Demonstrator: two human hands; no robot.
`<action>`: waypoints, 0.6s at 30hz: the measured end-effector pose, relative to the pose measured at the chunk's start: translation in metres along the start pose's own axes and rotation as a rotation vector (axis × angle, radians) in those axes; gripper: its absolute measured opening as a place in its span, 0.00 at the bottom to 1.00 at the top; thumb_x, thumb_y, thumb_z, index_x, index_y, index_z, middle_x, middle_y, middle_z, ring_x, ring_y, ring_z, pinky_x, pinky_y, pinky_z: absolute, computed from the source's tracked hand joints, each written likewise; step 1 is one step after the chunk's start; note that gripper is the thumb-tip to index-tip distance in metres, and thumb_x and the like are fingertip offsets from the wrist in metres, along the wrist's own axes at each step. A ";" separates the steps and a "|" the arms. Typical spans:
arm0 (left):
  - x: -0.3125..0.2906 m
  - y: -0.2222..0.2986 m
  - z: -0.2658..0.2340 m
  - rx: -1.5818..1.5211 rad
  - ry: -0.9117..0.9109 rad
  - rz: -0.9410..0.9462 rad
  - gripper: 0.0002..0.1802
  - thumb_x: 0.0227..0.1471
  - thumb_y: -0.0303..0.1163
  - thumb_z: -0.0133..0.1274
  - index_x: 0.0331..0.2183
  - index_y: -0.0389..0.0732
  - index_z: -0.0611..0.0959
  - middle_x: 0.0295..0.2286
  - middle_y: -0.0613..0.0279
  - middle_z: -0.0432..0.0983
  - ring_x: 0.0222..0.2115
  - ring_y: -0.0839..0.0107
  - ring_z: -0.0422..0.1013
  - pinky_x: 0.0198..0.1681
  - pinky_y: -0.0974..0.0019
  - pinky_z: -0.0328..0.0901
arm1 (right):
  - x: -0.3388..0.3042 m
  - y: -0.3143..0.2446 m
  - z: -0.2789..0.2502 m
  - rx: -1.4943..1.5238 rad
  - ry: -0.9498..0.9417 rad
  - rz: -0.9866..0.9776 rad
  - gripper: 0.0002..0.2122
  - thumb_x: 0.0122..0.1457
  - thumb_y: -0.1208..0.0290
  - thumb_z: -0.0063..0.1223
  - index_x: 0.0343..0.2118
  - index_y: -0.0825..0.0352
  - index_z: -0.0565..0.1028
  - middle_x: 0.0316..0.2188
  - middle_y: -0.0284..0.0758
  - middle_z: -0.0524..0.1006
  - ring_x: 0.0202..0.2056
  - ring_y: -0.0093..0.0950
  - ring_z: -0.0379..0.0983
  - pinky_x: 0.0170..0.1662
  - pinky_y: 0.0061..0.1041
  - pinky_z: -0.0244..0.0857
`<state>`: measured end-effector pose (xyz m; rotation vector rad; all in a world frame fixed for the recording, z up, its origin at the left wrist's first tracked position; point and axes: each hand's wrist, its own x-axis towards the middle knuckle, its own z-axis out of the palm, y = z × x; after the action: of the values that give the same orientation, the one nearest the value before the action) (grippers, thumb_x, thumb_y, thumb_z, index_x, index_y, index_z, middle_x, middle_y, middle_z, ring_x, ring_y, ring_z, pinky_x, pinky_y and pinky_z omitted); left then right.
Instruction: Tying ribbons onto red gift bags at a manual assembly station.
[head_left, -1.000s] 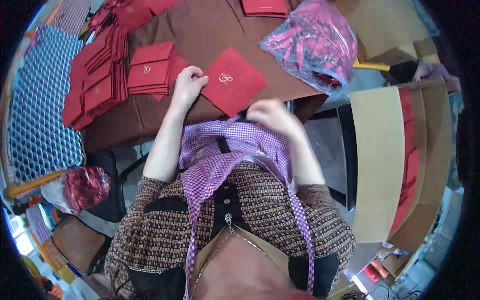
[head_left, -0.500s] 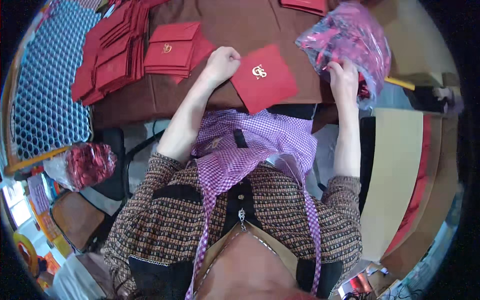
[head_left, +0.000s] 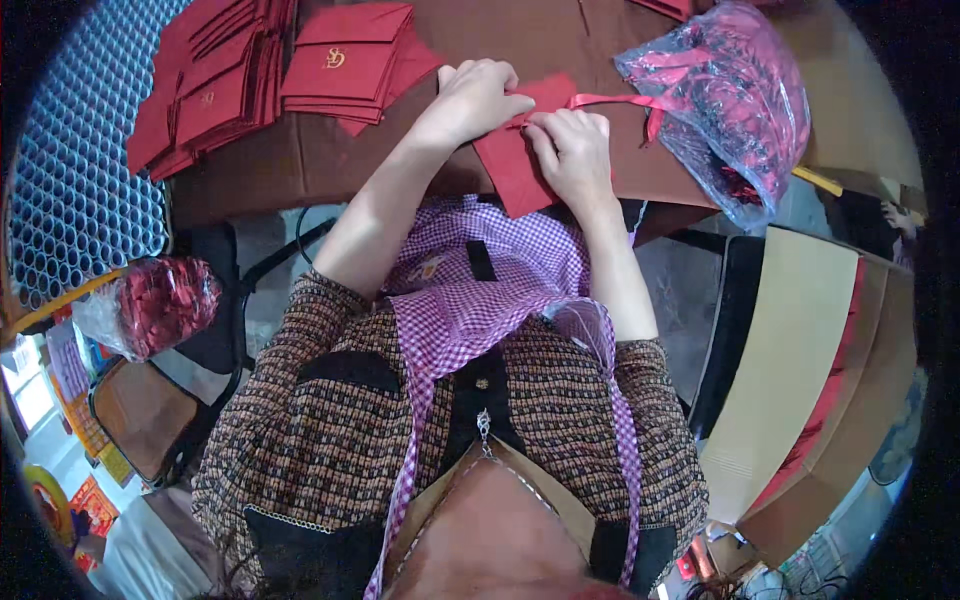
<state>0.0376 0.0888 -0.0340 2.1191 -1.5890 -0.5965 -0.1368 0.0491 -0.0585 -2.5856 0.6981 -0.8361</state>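
Note:
A red square of card or folded paper point(head_left: 513, 178) lies on the brown-covered table, partly under both my hands. My right hand point(head_left: 578, 160) is closed in a pinch over it, gripping a red ribbon point(head_left: 620, 100) that trails right toward the plastic bag. Opposite it, my left hand point(head_left: 472, 105) has its fingers curled over the card's left side, thumb pointing right; what lies under the fingertips is hidden. The clear plastic bag point(head_left: 735, 100), full of red ribbons, sits at the table's right edge.
Left of my hands is a small stack of red envelopes point(head_left: 340, 75) with gold marks. Larger red piles point(head_left: 215, 90) stand farther left, beside a blue honeycomb-patterned surface point(head_left: 85, 140). A wrapped red bundle point(head_left: 170, 305) is lower left; a cardboard box point(head_left: 790, 370) is lower right.
My right hand has left the plastic bag and come leftward to the card with a red ribbon. My left hand has shifted right, onto the card, covering its gold mark.

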 end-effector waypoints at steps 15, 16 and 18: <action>0.000 0.001 0.007 -0.226 0.010 -0.042 0.20 0.39 0.42 0.58 0.33 0.38 0.81 0.24 0.59 0.77 0.28 0.70 0.73 0.39 0.66 0.66 | 0.016 0.017 0.001 -0.119 0.167 0.089 0.04 0.49 0.71 0.56 0.23 0.64 0.74 0.18 0.35 0.75 0.22 0.34 0.72 0.34 0.32 0.58; -0.001 0.001 0.006 -0.228 0.011 -0.045 0.20 0.39 0.42 0.58 0.33 0.38 0.81 0.24 0.59 0.77 0.28 0.70 0.73 0.39 0.66 0.66 | 0.016 0.017 0.001 -0.124 0.170 0.077 0.04 0.49 0.71 0.56 0.22 0.64 0.74 0.17 0.35 0.75 0.22 0.34 0.72 0.34 0.32 0.58; -0.001 0.003 0.005 -0.250 0.010 -0.065 0.20 0.39 0.42 0.59 0.33 0.39 0.81 0.23 0.60 0.76 0.26 0.72 0.72 0.38 0.68 0.66 | 0.017 0.018 0.002 -0.129 0.171 0.063 0.04 0.48 0.70 0.56 0.22 0.64 0.74 0.17 0.35 0.75 0.21 0.34 0.72 0.33 0.32 0.58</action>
<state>0.0317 0.0888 -0.0365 1.9888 -1.3659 -0.7618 -0.1301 0.0255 -0.0607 -2.6101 0.9048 -1.0332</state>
